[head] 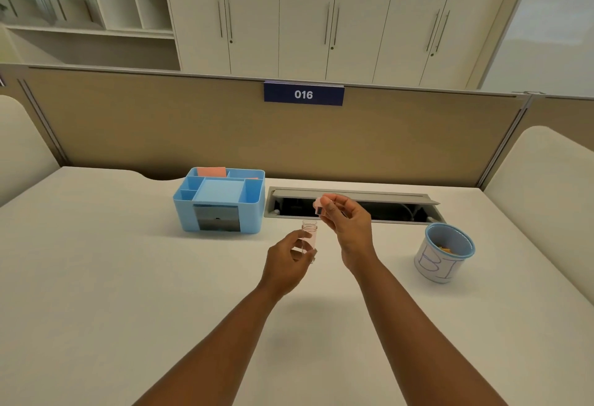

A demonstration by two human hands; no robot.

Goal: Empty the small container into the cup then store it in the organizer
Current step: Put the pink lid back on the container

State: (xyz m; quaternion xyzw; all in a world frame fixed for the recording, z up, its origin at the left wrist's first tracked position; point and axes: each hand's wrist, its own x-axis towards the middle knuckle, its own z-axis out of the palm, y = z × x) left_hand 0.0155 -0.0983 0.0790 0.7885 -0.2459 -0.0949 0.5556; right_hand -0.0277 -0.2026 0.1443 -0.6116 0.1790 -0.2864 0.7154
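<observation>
My left hand (287, 262) grips a small clear, pink-tinted container (309, 236) upright above the middle of the desk; its mouth is uncovered. Just above and right of it, my right hand (345, 228) pinches a small pink lid (319, 204) between thumb and fingers. A white cup (445, 254) with a blue rim and blue lettering stands to the right, with something orange inside. The blue organizer (221, 201), with several compartments and a dark front drawer, sits to the left near the back of the desk.
The white desk (128, 277) ends at a tan partition bearing a blue "016" sign (303, 94). An open cable tray slot (353, 208) lies behind my hands. Pink sticky notes (212, 171) sit in the organizer's back compartment.
</observation>
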